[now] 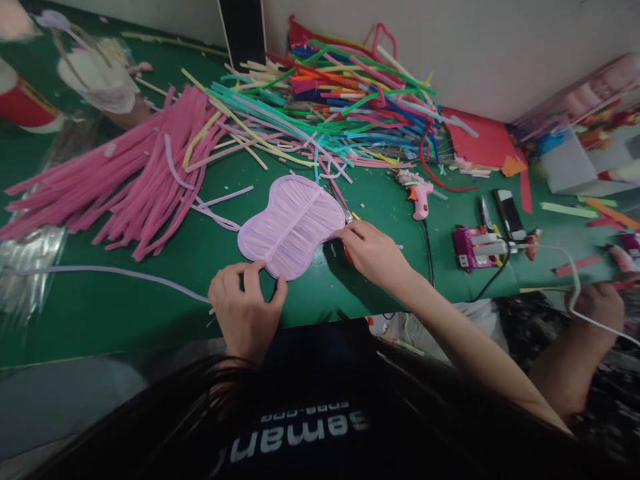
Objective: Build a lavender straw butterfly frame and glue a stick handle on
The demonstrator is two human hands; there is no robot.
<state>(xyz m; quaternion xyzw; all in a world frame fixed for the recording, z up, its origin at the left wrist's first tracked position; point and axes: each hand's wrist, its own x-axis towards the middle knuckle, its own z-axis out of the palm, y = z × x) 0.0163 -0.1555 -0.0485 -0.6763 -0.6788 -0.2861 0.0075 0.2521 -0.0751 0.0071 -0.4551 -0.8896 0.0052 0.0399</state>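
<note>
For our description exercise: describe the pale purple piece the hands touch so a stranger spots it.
On the green table, right of the pink strip heap, lies the lilac piece, touched by the left hand and right hand. Unlike the loose strips around, it is one flat, ribbed, waisted panel.

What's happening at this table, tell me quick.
A person at the green table works a lilac butterfly-shaped piece: the left hand pinches its near edge, the right hand touches its right edge. Pink strips lie left, a glue gun right. Another person's hand holds a white cable.
</note>
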